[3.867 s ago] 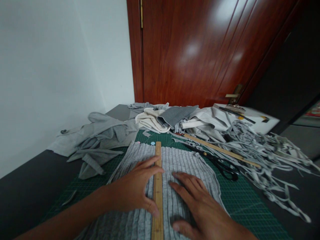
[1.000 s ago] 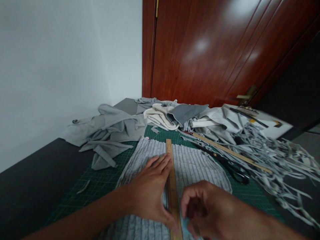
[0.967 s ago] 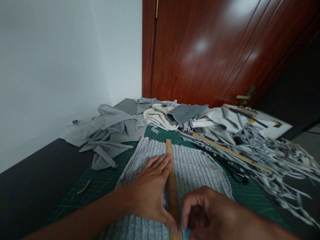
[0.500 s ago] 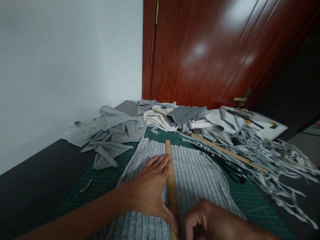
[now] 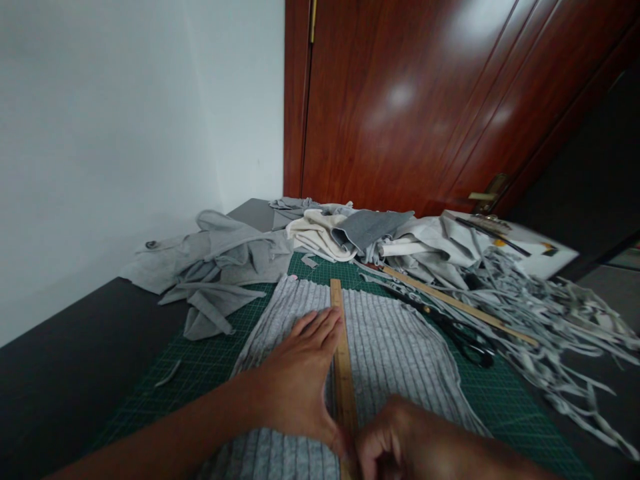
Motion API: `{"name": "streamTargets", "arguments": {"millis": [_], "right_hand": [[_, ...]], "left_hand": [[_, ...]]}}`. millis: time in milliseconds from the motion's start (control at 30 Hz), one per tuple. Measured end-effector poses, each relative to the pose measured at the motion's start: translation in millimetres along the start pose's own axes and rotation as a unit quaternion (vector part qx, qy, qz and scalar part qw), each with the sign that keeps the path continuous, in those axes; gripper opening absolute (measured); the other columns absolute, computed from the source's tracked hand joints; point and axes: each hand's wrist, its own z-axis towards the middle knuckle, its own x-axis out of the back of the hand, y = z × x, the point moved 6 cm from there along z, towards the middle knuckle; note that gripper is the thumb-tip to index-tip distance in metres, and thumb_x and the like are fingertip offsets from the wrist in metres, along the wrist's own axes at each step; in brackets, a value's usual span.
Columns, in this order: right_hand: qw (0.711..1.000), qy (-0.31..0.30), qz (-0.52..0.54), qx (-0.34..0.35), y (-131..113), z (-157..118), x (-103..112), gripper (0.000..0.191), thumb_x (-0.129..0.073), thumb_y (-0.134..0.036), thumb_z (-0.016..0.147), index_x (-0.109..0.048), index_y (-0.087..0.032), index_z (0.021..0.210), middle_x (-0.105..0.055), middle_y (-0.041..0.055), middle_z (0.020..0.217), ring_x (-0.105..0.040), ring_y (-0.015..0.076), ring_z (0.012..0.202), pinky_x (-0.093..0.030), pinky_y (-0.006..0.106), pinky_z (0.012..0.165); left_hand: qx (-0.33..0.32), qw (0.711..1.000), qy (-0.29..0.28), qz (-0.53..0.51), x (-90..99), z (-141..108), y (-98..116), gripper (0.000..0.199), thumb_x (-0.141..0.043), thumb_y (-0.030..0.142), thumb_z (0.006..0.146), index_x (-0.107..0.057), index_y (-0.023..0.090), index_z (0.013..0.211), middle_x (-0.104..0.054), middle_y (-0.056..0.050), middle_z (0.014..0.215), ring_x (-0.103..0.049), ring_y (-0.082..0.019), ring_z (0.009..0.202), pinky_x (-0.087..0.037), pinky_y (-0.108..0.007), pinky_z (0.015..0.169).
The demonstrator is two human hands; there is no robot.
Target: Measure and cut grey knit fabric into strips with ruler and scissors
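Observation:
Spread over the green cutting mat (image 5: 520, 407) is a piece of grey ribbed knit fabric (image 5: 395, 347). A wooden ruler (image 5: 344, 373) lies lengthwise across its middle. My left hand (image 5: 305, 373) is open, fingers stretched out, pressing on the fabric and the ruler's left edge, with the thumb on the ruler nearer to me. Close to that thumb, at the ruler's right edge, my right hand (image 5: 400, 433) is closed with curled fingers. What it holds, if anything, is hidden at the bottom of the view.
Black scissors (image 5: 465, 340) and a second wooden ruler (image 5: 460, 303) lie to the right, beside a tangle of grey fabric strips (image 5: 545, 327). Grey cloth pieces (image 5: 215, 260) lie at the left, a cream cloth (image 5: 317, 233) at the back. A clipboard (image 5: 555, 250) stands back right.
My right hand has shifted slightly left, closer to the ruler and my left thumb. My left hand keeps its place on the ruler and fabric.

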Motion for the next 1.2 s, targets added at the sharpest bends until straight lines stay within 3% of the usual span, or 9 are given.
{"name": "streamTargets", "arguments": {"millis": [200, 433, 500, 667, 800, 967, 1067, 1200], "right_hand": [[1.000, -0.003, 0.010, -0.029, -17.3, -4.6, 7.5, 0.015, -0.068, -0.002, 0.058, -0.068, -0.016, 0.063, -0.061, -0.0044, 0.061, -0.052, 0.0067, 0.055, -0.036, 0.012, 0.044], [0.998, 0.017, -0.044, -0.028, -27.2, 2.9, 18.7, 0.016, -0.075, -0.002, 0.058, -0.069, -0.016, 0.063, -0.060, -0.0061, 0.056, -0.050, 0.0048, 0.049, -0.031, 0.009, 0.037], [0.999, 0.025, -0.025, -0.037, -31.3, 3.7, 21.9, 0.016, -0.075, -0.002, 0.056, -0.068, -0.016, 0.062, -0.060, -0.0061, 0.054, -0.051, 0.0053, 0.045, -0.032, 0.008, 0.034], [0.994, 0.012, 0.078, -0.073, -41.7, 4.7, 26.0, 0.014, -0.071, -0.005, 0.060, -0.064, -0.017, 0.058, -0.064, -0.0044, 0.052, -0.052, 0.0044, 0.035, -0.049, 0.011, 0.036], [0.994, 0.008, 0.089, -0.060, -42.7, 3.4, 25.2, 0.014, -0.068, -0.003, 0.061, -0.064, -0.017, 0.060, -0.063, -0.0064, 0.050, -0.050, 0.0033, 0.033, -0.048, 0.010, 0.035], [0.999, 0.033, 0.032, -0.028, -38.3, 2.9, 27.2, 0.018, -0.071, -0.001, 0.055, -0.067, -0.016, 0.062, -0.062, -0.0063, 0.051, -0.053, 0.0043, 0.040, -0.040, 0.006, 0.034], [0.994, 0.028, 0.094, -0.047, -36.2, 9.1, 33.2, 0.014, -0.069, -0.007, 0.058, -0.063, -0.018, 0.063, -0.063, -0.0053, 0.047, -0.056, 0.0078, 0.036, -0.047, 0.012, 0.033], [0.987, 0.065, 0.146, -0.021, -40.2, 14.2, 43.6, 0.011, -0.067, -0.012, 0.058, -0.061, -0.019, 0.063, -0.064, -0.0053, 0.046, -0.061, 0.0100, 0.037, -0.052, 0.015, 0.035]], "left_hand": [[-0.004, 1.000, 0.006, -0.020, 1.9, -0.8, 1.6, 0.159, -0.072, 0.093, 0.051, -0.009, 0.004, 0.167, 0.002, -0.022, 0.173, -0.002, -0.040, 0.161, -0.006, -0.053, 0.131], [-0.028, 0.999, 0.023, -0.035, -0.5, -3.2, -0.6, 0.156, -0.069, 0.095, 0.055, -0.003, 0.008, 0.168, 0.005, -0.020, 0.173, 0.001, -0.039, 0.161, -0.003, -0.054, 0.131], [-0.035, 0.998, 0.028, -0.033, -1.2, -3.9, -1.5, 0.155, -0.067, 0.096, 0.057, -0.004, 0.007, 0.167, 0.005, -0.020, 0.173, 0.000, -0.038, 0.161, -0.002, -0.052, 0.131], [-0.041, 0.998, 0.039, -0.028, -1.7, -4.8, -2.3, 0.154, -0.066, 0.097, 0.057, -0.008, 0.007, 0.167, 0.002, -0.020, 0.173, -0.002, -0.040, 0.161, -0.004, -0.052, 0.132], [-0.041, 0.998, 0.041, -0.028, -2.1, -4.6, -2.6, 0.154, -0.065, 0.098, 0.057, -0.009, 0.007, 0.167, 0.003, -0.021, 0.173, -0.002, -0.040, 0.161, -0.003, -0.052, 0.132], [-0.047, 0.997, 0.043, -0.031, -1.2, -4.6, -1.9, 0.153, -0.066, 0.098, 0.056, -0.009, 0.009, 0.168, 0.002, -0.020, 0.173, -0.003, -0.041, 0.161, -0.004, -0.053, 0.132], [-0.049, 0.997, 0.046, -0.028, 0.0, -4.7, -1.2, 0.152, -0.066, 0.098, 0.057, -0.012, 0.008, 0.167, 0.000, -0.021, 0.173, -0.003, -0.041, 0.161, -0.005, -0.053, 0.132], [-0.040, 0.998, 0.041, -0.029, 0.2, -4.7, -1.3, 0.155, -0.066, 0.098, 0.055, -0.013, 0.004, 0.167, -0.001, -0.023, 0.172, -0.003, -0.040, 0.161, -0.004, -0.053, 0.132]]}}
